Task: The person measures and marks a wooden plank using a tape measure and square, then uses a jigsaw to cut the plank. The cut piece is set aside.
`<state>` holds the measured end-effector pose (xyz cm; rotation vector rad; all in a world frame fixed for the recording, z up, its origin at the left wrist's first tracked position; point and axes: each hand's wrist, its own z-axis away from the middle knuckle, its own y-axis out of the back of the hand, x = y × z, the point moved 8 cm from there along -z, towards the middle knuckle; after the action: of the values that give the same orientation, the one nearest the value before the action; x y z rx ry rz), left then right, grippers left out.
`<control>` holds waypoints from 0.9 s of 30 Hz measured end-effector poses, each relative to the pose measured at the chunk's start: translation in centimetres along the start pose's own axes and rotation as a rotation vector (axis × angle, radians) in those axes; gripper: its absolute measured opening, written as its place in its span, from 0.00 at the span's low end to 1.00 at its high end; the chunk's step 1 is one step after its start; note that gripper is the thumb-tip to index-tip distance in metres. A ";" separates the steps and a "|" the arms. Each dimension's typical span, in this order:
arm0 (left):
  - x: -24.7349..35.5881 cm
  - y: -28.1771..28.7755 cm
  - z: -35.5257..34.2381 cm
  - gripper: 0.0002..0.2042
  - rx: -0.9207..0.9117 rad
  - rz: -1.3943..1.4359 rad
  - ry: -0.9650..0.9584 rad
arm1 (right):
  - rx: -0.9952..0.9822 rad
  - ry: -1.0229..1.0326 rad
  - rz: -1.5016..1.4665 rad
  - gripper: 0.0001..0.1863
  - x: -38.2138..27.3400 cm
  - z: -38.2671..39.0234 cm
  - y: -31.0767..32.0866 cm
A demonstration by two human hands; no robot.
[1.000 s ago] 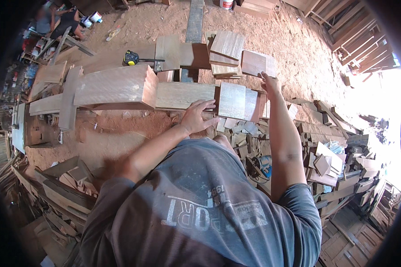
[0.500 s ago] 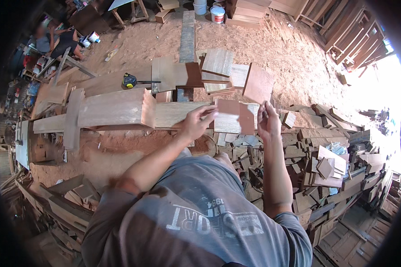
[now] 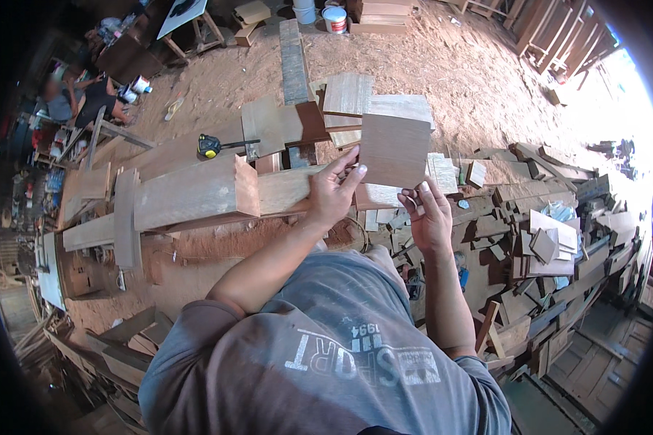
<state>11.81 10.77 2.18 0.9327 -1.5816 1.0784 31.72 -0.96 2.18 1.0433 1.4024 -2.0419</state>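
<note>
A square, thin wooden board (image 3: 394, 150) is raised in front of me above the bench plank. My left hand (image 3: 332, 194) closes on its lower left edge, the thumb near the corner. At the lower right corner, the fingertips of my right hand (image 3: 429, 216) pinch the same board. Behind it lie more flat wooden boards (image 3: 348, 93), stacked loosely. To the left rests a long wooden box-like piece (image 3: 189, 192) on the bench plank (image 3: 290, 187). A black and yellow tape measure (image 3: 210, 146) lies beyond that piece, its blade partly out.
A heap of wood offcuts (image 3: 497, 217) spreads at the right, with pale flat pieces (image 3: 553, 243) on it. Buckets (image 3: 334, 20) stand at the far side on the sawdust-covered floor (image 3: 457, 94). Another person (image 3: 87, 101) sits at the far left near a wooden trestle (image 3: 105, 130).
The board has moved left and turned more squarely toward me. My left hand has come to its left edge, while my right hand keeps hold of its lower corner.
</note>
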 end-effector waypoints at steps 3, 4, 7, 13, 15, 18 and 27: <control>-0.1 1.0 0.1 0.22 -0.019 0.099 0.025 | -0.035 -0.014 0.043 0.24 -0.4 0.3 -1.6; -0.1 1.3 0.1 0.22 -0.029 0.146 0.026 | -0.036 -0.002 0.027 0.24 -0.7 0.3 -2.1; -0.6 2.3 0.4 0.23 -0.072 0.188 0.123 | -0.004 0.061 0.105 0.22 -1.5 0.2 -3.5; -2.0 3.2 2.1 0.22 -0.066 0.352 0.368 | 0.172 0.253 0.646 0.15 -3.8 0.9 -5.0; -1.8 2.9 2.6 0.22 -0.091 0.503 0.414 | 0.191 0.202 0.541 0.16 -3.5 1.1 -5.2; -1.9 2.7 3.2 0.22 -0.115 0.655 0.517 | 0.101 0.185 0.443 0.18 -2.9 1.7 -6.7; -1.8 1.3 4.8 0.19 -0.383 1.005 0.705 | -0.275 0.247 0.541 0.24 -1.8 3.3 -11.9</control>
<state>9.66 6.70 -0.48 -0.5654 -1.5225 1.4540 23.19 0.41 11.21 1.3982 1.2857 -1.3334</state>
